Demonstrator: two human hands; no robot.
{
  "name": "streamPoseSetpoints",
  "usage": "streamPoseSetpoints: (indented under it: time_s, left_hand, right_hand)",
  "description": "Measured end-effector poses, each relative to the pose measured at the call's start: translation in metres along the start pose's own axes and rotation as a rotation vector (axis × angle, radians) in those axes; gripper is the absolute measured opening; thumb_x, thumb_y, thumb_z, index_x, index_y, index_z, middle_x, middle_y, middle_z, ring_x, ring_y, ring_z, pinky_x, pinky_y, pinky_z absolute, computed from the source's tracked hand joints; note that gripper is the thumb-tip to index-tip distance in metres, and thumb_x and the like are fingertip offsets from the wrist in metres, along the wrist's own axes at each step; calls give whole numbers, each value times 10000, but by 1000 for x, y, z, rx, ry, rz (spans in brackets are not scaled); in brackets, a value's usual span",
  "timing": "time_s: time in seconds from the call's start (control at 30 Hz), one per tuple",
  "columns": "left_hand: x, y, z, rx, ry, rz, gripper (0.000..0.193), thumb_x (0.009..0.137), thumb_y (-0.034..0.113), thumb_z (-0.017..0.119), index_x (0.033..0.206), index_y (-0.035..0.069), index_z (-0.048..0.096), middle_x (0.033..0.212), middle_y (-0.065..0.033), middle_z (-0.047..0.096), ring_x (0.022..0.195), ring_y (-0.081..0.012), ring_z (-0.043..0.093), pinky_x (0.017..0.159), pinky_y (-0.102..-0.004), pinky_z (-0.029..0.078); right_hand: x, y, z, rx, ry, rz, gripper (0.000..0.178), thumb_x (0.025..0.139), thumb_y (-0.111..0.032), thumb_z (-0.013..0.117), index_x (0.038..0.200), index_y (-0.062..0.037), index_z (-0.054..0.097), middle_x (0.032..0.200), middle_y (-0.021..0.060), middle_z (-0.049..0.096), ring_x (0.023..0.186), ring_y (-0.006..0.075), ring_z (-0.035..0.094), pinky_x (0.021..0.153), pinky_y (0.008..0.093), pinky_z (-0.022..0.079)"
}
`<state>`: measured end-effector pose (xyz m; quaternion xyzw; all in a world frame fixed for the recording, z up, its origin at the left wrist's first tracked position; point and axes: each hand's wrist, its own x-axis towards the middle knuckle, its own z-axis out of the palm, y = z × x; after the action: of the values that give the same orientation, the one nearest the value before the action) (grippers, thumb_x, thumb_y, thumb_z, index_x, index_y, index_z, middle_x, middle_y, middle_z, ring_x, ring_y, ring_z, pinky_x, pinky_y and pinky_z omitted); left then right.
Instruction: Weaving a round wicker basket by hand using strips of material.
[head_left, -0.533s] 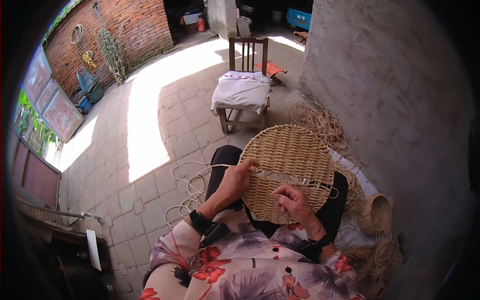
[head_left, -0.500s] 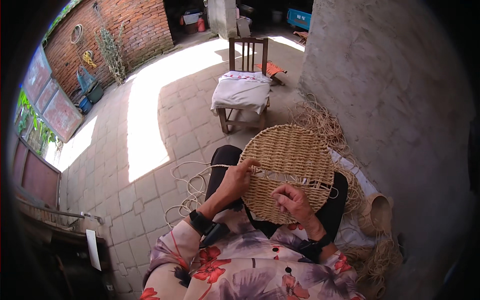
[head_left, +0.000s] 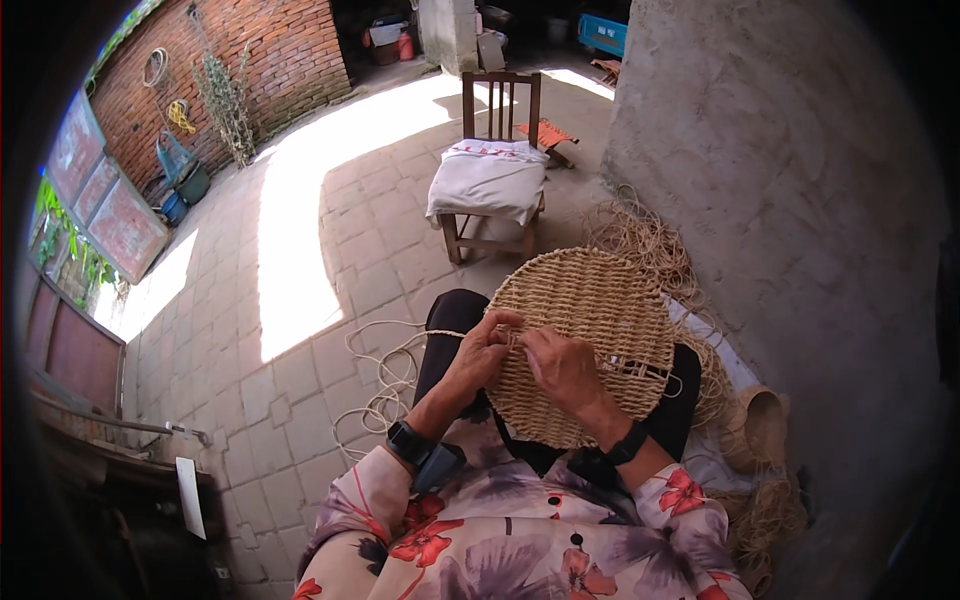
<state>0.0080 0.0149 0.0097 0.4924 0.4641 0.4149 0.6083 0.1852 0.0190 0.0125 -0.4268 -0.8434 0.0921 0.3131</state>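
A round mat [head_left: 590, 290] woven from straw-coloured cord lies across my lap, tilted up at its far side. At its left edge, my left hand [head_left: 482, 352] is closed on the weave, fingers bent over the rim. Close beside it, my right hand [head_left: 562, 368] pinches over the mat's middle row; what sits between the fingertips is too small to make out. A narrow gap [head_left: 630, 367] with bare strands shows to the right of that hand. From the left, a loose cord [head_left: 440, 331] runs to my left hand, its coils lying on the paving beside my knee.
Ahead stands a wooden chair [head_left: 490, 185] with a white cloth on its seat, an orange-topped folding stool [head_left: 548, 135] behind it. Tangled cord [head_left: 650, 245] and a pale round container [head_left: 752, 428] lie along the grey wall [head_left: 780, 200] at right.
My right hand has moved left and away from me, from the near part of the mat to beside my left hand. The gap's left part is now covered by my hands.
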Motion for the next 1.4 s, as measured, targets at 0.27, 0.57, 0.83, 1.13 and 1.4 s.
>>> streamPoseSetpoints:
  time_s: [0.27,0.57,0.83,1.13,1.4]
  left_hand:
    - [-8,13,8,817,359,555,279,916,92,600,1193,65,610,925,-57,691,744,-123,663,609,-268,521]
    - [-15,12,42,182,47,166,187,931,131,661,1048,-15,668,801,-33,674,710,-95,645,631,-242,529]
    - [-11,13,52,933,293,596,94,842,22,645,920,55,687,826,-141,654,743,-336,667,639,-406,523]
    - [0,-2,58,949,132,607,192,832,-12,604,1001,22,690,831,-142,678,692,-253,688,618,-339,528]
    - [2,16,62,343,16,-2,505,844,-23,472,1320,136,532,1013,-113,650,667,-173,655,588,-299,545]
  right_hand:
    - [-12,0,-33,345,41,252,75,875,-68,633,898,-6,597,752,111,654,652,213,654,584,350,485]
    - [-53,16,-48,1249,90,542,177,955,-143,637,1074,-15,612,828,-29,598,651,22,498,565,202,422]
    - [-66,32,-48,1218,-36,476,205,958,-184,640,1092,-29,617,851,-42,589,663,8,511,571,184,425]
    - [-67,29,-46,1155,-21,440,153,948,-138,638,1029,-8,632,842,-33,605,766,26,552,653,225,459]
    - [-60,23,-40,468,269,161,125,860,-47,665,982,-31,646,856,136,663,728,271,674,630,352,516]
